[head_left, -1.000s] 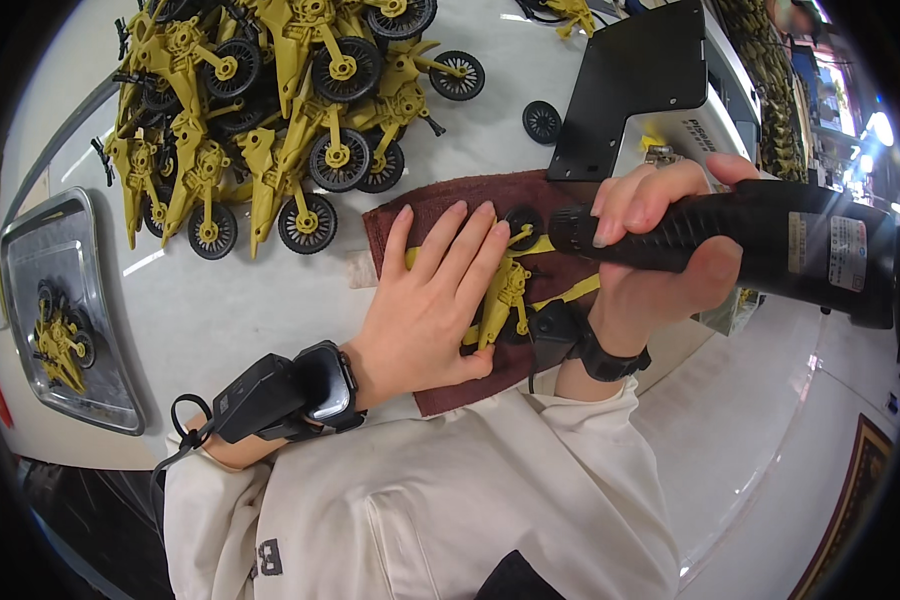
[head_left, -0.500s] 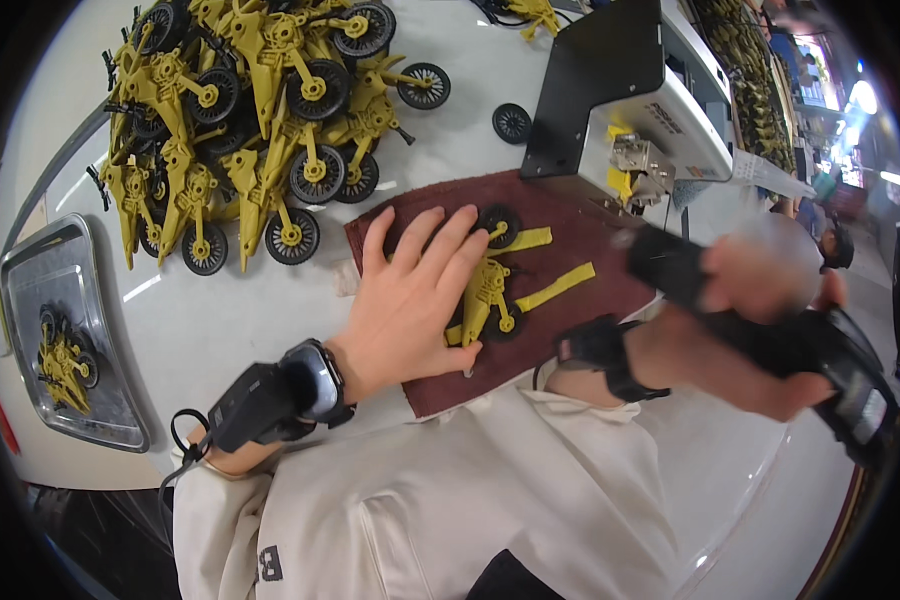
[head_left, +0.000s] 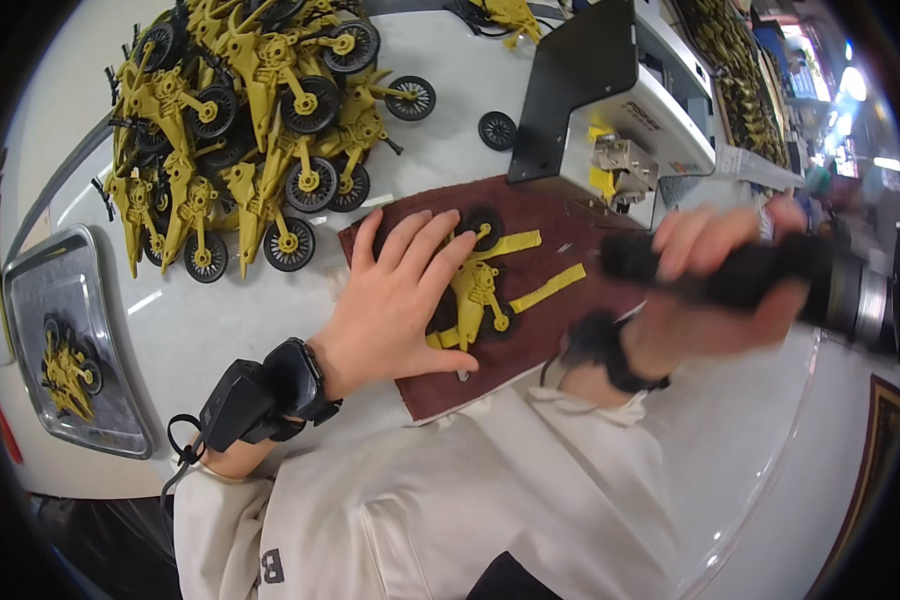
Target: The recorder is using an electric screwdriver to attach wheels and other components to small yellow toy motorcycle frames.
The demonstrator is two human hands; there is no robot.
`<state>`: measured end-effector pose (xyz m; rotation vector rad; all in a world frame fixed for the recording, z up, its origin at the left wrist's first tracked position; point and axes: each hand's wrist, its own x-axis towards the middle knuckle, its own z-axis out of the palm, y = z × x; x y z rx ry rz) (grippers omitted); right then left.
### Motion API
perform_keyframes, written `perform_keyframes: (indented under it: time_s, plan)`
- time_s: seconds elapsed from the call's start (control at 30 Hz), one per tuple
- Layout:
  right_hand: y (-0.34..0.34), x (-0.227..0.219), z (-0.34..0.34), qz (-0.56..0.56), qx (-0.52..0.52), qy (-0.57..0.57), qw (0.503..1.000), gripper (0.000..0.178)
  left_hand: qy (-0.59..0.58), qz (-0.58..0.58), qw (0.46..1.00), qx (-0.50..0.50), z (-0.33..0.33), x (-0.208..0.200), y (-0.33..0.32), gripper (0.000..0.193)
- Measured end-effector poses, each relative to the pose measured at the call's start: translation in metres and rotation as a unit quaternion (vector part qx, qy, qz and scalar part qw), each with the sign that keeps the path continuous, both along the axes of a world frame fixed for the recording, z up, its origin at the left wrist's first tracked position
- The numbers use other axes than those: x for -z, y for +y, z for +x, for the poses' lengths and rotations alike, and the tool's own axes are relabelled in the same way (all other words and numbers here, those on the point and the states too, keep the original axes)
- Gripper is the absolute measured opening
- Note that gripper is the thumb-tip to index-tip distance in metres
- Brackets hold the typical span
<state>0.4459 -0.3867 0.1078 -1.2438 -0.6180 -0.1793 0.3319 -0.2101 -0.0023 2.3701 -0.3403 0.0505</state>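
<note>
My left hand [head_left: 400,285] lies flat with fingers spread over a maroon cloth [head_left: 425,392], its thumb and fingertips at the edge of a yellow toy motorcycle [head_left: 477,290] with black wheels. Two yellow strips [head_left: 548,287] show on the cloth beside the toy. To the right, my right hand [head_left: 710,290] is wrapped round a black electric screwdriver [head_left: 760,270], raised off the cloth and blurred by motion. The screwdriver lies nearly level, its front end pointing left toward the toy. Part of the toy is hidden under my left hand.
A heap of yellow toy motorcycles [head_left: 255,130] fills the back left. At far left, a metal tray [head_left: 120,400] holds another one. A loose black wheel [head_left: 497,131] lies beside a black and white screw-feeder box [head_left: 595,130] at the back right.
My right hand has swung the screwdriver from a steep slant to nearly level, slightly leftward. My left hand keeps its place on the toy; the whole view has shifted a little.
</note>
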Motion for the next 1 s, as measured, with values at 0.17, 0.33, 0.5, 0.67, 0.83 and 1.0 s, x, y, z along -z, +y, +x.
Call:
perform_keyframes:
  time_s: [0.17, 0.33, 0.5, 0.67, 0.83, 1.0]
  plan:
    - [0.031, 0.029, -0.037, 0.013, -0.113, -0.040, 0.993, 0.079, 0.000, -0.021, 1.000, -0.009, -0.003, 0.001, -0.001, 0.093]
    - [0.039, 0.034, -0.037, -0.018, -0.089, -0.067, 0.994, 0.077, 0.007, -0.039, 0.999, -0.011, -0.003, 0.002, -0.001, 0.092]
    - [0.044, 0.042, -0.039, -0.033, -0.127, 0.000, 0.991, 0.072, 0.003, -0.052, 0.999, -0.017, -0.004, 0.003, 0.000, 0.091]
    - [0.052, 0.048, -0.037, -0.080, -0.113, -0.047, 0.989, 0.062, 0.006, -0.046, 0.999, -0.009, -0.002, 0.003, 0.000, 0.091]
    - [0.055, 0.050, -0.034, -0.087, -0.094, 0.042, 0.991, 0.056, -0.019, -0.027, 0.999, -0.019, 0.000, 0.007, -0.001, 0.090]
    - [0.023, 0.026, -0.032, 0.029, -0.057, -0.099, 0.993, 0.059, -0.004, -0.024, 1.000, -0.014, 0.001, 0.004, -0.001, 0.090]
